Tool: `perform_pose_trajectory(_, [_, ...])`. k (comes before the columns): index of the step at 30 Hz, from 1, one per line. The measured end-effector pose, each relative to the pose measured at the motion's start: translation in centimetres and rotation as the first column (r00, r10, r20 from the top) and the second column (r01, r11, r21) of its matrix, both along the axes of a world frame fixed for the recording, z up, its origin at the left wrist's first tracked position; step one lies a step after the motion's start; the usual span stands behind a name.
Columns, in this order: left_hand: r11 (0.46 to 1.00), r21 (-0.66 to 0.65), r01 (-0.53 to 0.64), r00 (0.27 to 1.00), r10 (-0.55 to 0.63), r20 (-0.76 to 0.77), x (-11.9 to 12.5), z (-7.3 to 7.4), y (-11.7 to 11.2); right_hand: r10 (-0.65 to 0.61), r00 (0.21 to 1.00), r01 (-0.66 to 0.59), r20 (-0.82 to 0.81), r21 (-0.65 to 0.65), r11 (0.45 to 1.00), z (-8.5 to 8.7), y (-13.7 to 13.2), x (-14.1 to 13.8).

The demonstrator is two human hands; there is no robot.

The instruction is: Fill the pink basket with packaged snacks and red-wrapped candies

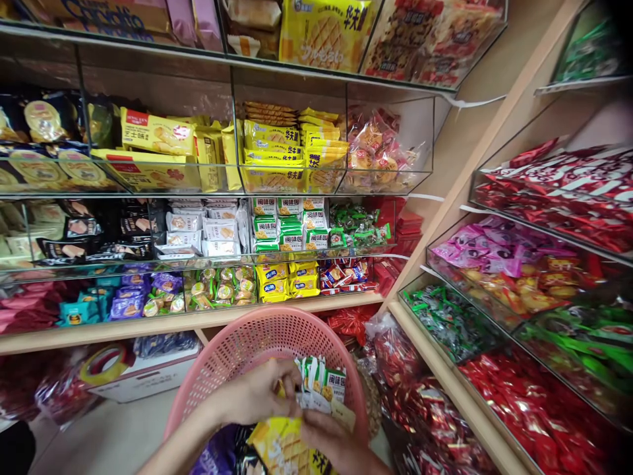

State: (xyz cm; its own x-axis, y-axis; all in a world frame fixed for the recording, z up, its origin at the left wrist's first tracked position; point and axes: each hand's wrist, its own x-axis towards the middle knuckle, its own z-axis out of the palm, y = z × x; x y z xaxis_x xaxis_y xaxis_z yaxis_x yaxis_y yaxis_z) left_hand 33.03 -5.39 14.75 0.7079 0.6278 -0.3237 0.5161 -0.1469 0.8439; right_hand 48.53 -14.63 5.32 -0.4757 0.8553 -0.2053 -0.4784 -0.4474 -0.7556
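Observation:
Both hands are inside a pink perforated plastic basket (267, 323). My left hand (260, 394) has its fingers curled together, with a bit of yellow wrapper showing by them; what they pinch is hidden. Beside it, my right hand (329, 439) reaches in from the lower right, over the packets, its fingertips mostly hidden. A large yellow waffle packet (281, 445) lies beneath the hands. Green-and-white snack packets (333, 382) stand against the basket's right side, near my right hand's fingers. A purple packet (217, 452) shows at the lower left.
Shelves ahead hold clear bins of yellow waffle packets (274, 155), green-and-white packets (289, 224) and small yellow packets (288, 280). Bins of red-wrapped sweets (534, 409) line the right. A white box (148, 376) with a tape roll (106, 365) sits left of the basket.

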Motion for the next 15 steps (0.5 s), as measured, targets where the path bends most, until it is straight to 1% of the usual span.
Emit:
perform_pose_trajectory(2, [0.995, 0.058, -0.077, 0.991, 0.07, 0.112, -0.7, -0.1, 0.0, -0.02, 1.0, 0.019, -0.023, -0.041, 0.999, 0.0, -0.1, -0.1])
perform_pose_trajectory(3, [0.991, 0.066, -0.113, 0.982, 0.102, 0.16, -1.1, -0.3, -0.1, -0.039, 0.999, 0.038, -0.03, -0.06, 0.997, 0.2, -0.1, -0.1])
perform_pose_trajectory(5, [0.982, 0.037, -0.185, 0.96, 0.172, 0.219, -2.0, -1.1, -0.5, -0.102, 0.994, 0.1, -0.029, -0.087, 0.991, 0.6, 0.1, -0.3])
perform_pose_trajectory(7, [0.959, 0.001, -0.282, 0.937, 0.275, 0.215, -2.5, -2.5, -1.2, -0.203, 0.979, 0.201, -0.01, -0.108, 0.974, 1.2, 0.3, -0.6])
perform_pose_trajectory(9, [0.913, -0.035, -0.406, 0.898, 0.405, 0.173, -2.3, -4.0, -2.1, -0.298, 0.954, 0.298, 0.023, -0.159, 0.941, 1.5, 0.6, -0.9])
perform_pose_trajectory(11, [0.86, -0.118, -0.497, 0.848, 0.51, 0.143, -1.6, -5.1, -2.9, -0.355, 0.934, 0.357, 0.052, -0.224, 0.907, 1.7, 1.0, -1.3])
perform_pose_trajectory(12, [0.837, -0.179, -0.517, 0.828, 0.542, 0.143, -1.0, -5.3, -3.2, -0.369, 0.928, 0.37, 0.053, -0.245, 0.896, 1.6, 1.2, -1.6])
perform_pose_trajectory(15, [0.772, -0.344, -0.534, 0.765, 0.615, 0.192, 0.6, -5.2, -3.1, -0.378, 0.925, 0.373, 0.024, -0.234, 0.898, 1.5, 2.1, -2.4])
